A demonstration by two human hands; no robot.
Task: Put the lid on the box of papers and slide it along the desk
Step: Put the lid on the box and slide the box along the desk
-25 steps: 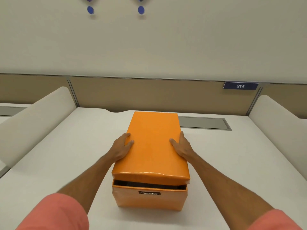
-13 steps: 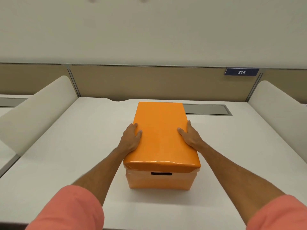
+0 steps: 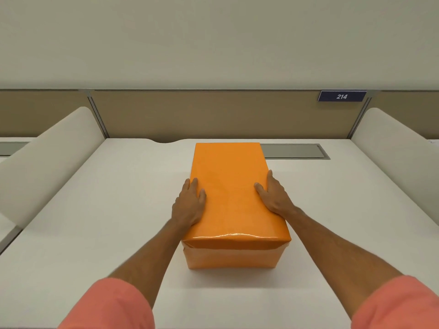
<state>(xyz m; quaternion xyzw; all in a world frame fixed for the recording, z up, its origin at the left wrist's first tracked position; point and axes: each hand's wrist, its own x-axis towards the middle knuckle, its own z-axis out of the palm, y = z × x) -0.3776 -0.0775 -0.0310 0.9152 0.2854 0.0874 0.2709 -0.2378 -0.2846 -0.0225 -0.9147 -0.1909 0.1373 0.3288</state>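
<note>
Orange lid looks paper-wrapped and smooth, with a glossy sheen along its near edge at 6 o'clock. The box under it has the same orange wrap, slightly wrinkled. The desk is matt white and smooth. At 1 o'clock, a grey hatch looks like brushed metal. The sleeves are soft coral cloth.

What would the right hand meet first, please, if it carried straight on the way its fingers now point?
Probably the grey recessed panel in the desk, then the tan partition. The right hand rests on the orange lid, fingers pointing away; depth is unclear.
</note>
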